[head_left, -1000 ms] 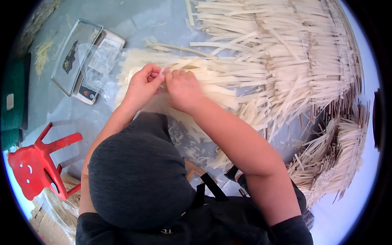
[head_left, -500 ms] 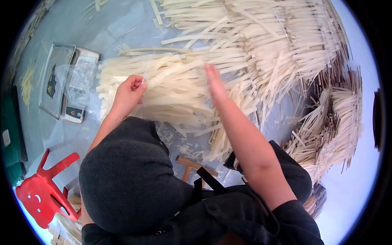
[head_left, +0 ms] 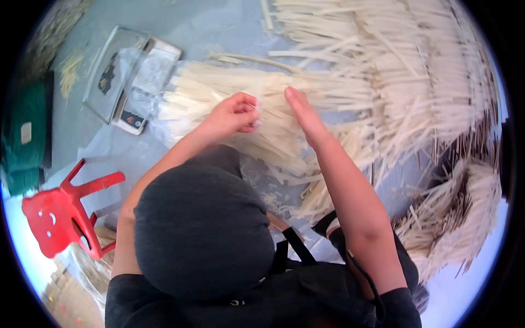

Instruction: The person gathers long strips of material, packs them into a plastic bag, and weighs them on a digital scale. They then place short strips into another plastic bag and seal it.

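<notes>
The grey floor (head_left: 191, 24) is messy. A pile of pale flat strips (head_left: 268, 145) lies on it, by the person's hands. The left hand (head_left: 235, 116) curls its fingers near its thumb over the strips; it is blurry, so I can't tell if it holds anything. The right hand (head_left: 306, 117) is flat and straight, its fingers close together. More pale strips (head_left: 399, 82) spread out to the right. On the left are a clear tray (head_left: 95, 112), a red stool (head_left: 49, 218) tipped over and something green (head_left: 24, 131).
</notes>
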Motion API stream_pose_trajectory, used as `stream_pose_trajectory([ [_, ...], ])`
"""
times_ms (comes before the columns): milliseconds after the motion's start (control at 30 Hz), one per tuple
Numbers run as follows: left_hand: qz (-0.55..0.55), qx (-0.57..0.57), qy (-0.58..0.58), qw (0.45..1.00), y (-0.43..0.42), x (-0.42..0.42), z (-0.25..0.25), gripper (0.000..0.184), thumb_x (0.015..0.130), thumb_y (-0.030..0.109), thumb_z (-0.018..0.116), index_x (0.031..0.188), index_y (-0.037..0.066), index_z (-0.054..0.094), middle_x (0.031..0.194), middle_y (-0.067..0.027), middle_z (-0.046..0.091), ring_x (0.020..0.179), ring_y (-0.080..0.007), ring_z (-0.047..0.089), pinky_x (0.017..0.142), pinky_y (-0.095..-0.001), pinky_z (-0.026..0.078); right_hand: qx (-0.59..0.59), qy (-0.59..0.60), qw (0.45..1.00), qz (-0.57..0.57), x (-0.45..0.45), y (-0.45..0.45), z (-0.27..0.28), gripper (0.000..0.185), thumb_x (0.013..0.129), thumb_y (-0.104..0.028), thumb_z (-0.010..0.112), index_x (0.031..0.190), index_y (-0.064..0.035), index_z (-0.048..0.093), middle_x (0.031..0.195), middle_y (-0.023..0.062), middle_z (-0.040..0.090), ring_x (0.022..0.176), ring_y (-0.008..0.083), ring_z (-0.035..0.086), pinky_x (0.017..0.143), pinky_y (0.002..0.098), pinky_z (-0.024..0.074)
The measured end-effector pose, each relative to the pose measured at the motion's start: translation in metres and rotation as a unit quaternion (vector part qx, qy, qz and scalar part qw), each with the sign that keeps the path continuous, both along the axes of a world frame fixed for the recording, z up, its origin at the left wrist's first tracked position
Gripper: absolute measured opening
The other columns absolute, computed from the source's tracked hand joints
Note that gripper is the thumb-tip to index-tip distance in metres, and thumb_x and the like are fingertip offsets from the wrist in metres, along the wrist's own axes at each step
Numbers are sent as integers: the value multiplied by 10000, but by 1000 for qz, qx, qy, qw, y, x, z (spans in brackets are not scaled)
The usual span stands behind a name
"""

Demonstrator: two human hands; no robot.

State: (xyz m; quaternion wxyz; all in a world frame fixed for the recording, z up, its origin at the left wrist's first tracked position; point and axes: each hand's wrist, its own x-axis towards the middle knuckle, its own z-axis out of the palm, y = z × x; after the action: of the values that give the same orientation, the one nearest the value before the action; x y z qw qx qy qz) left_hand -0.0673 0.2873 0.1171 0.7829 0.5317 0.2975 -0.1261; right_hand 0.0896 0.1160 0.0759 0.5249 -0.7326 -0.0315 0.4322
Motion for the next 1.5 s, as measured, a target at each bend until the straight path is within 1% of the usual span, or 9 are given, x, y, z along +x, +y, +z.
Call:
stream_pose_trajectory([
  [167, 43, 52, -45, 997, 21, -17, 7, 301, 933, 148, 613, 1215, 50, 571, 1030, -41, 647, 930, -123, 626, 837, -261, 512, -146, -357, 913, 129, -3, -9, -3, 648, 900, -487, 573, 1370, -55, 463, 1424, 196, 430, 1342, 308, 396, 1054, 370, 359],
  [533, 304, 473, 47, 825, 116, -135, -68, 464, 975, 412, 520, 1266, 55, 577, 1246, -105, 623, 1148, -222, 578, 999, -341, 414, -71, -117, 967, 214, -101, 29, 38, 457, 868, -308, 660, 1180, 3, 538, 979, 152, 674, 877, 194, 654, 721, 300, 502],
  [667, 321, 162, 139, 923, 93, -156, -114, 684, 931, 650, 384, 1448, 203, 404, 1423, -67, 476, 1197, -274, 519, 1019, -455, 364, 10, 116, 993, 19, -110, 33, 47, 523, 860, -309, 682, 1245, -14, 486, 1103, 122, 639, 923, 169, 609, 675, 301, 495],
  [833, 276, 108, 205, 933, 94, -159, -83, 631, 932, 594, 454, 1416, 189, 452, 1413, -90, 487, 1177, -285, 536, 987, -437, 400, -84, -159, 982, 63, -116, 37, 39, 580, 807, -230, 741, 1298, -47, 491, 1064, 109, 591, 865, 170, 572, 766, 309, 485],
  [900, 126, 495, 177, 841, 115, -166, -100, 495, 921, 444, 560, 1318, 148, 549, 1303, -126, 567, 1077, -292, 617, 840, -424, 486, -95, -149, 983, 51, -118, 41, 49, 602, 802, -237, 747, 1311, -47, 486, 1086, 116, 583, 876, 174, 573, 788, 317, 484],
  [1100, 217, 706, -96, 668, 170, -126, -107, 391, 945, 357, 544, 1261, 132, 596, 1181, -133, 636, 970, -281, 634, 828, -404, 494, -76, -44, 996, -11, -116, 40, 56, 530, 819, -252, 739, 1262, -55, 525, 1020, 76, 602, 844, 148, 577, 738, 272, 456],
  [1233, 209, 560, -71, 799, 174, -115, -166, 442, 966, 434, 498, 1264, 121, 591, 1092, -124, 665, 892, -220, 643, 751, -368, 510, -28, 176, 983, 47, -101, 48, 55, 308, 878, -234, 684, 1131, -76, 605, 857, -8, 613, 702, 67, 535, 621, 209, 384],
  [1300, 176, 162, 116, 964, 163, -123, -157, 510, 968, 505, 461, 1242, 101, 610, 991, -104, 669, 807, -173, 631, 669, -330, 510, -17, 212, 975, 57, -96, 56, 57, 257, 894, -223, 664, 1103, -81, 618, 819, -24, 598, 659, 53, 498, 603, 205, 370],
  [1500, 77, 212, 200, 953, 152, -187, -150, 449, 960, 440, 521, 1172, 73, 670, 842, -44, 660, 679, -149, 582, 599, -296, 487, 143, 373, 916, 19, -91, 78, 85, 200, 927, -179, 616, 1105, -90, 615, 756, -30, 514, 590, 40, 385, 565, 202, 316],
])
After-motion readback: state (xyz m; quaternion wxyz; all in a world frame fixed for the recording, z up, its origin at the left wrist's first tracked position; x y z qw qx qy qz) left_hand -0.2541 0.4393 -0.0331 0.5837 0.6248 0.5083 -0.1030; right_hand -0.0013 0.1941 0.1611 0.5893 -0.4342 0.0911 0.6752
